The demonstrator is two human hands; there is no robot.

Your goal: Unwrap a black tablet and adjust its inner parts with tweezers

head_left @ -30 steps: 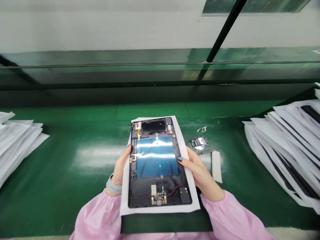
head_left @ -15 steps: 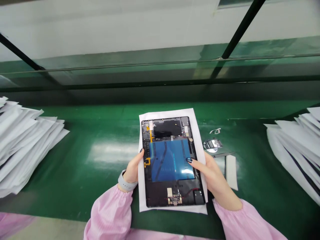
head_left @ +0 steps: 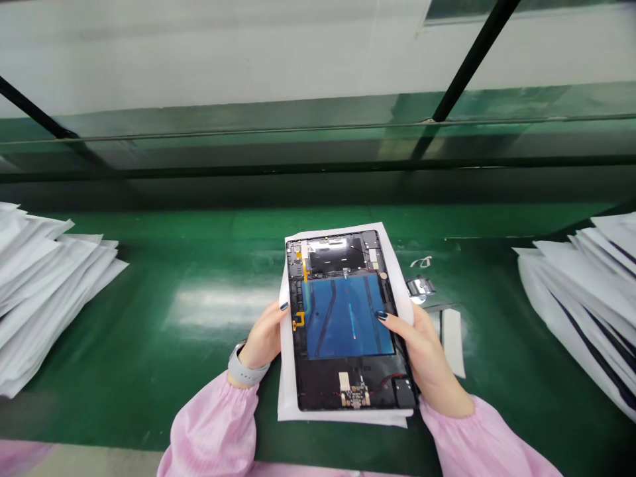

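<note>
An opened tablet lies between my hands, its inside facing up, with a large blue battery, orange flex cables and a small circuit board near the bottom. A white foam sleeve is behind it, showing along the top, right and bottom edges. My left hand is closed on the left edge, thumb on top and fingers hidden beneath. On the right edge my right hand grips the tablet, its thumb resting over the battery's right side, the other fingers out of sight underneath.
A pile of white sleeves stands at the left, and another pile at the right, with dark edges showing inside some. Right of the tablet lie a shiny metallic roll, a curled white strip and a pale flat bar on the green table.
The tablet has shifted slightly right over the white sleeve, and glare now shows on its top section. Both hands keep their hold. The camera view has turned a little to the right.
</note>
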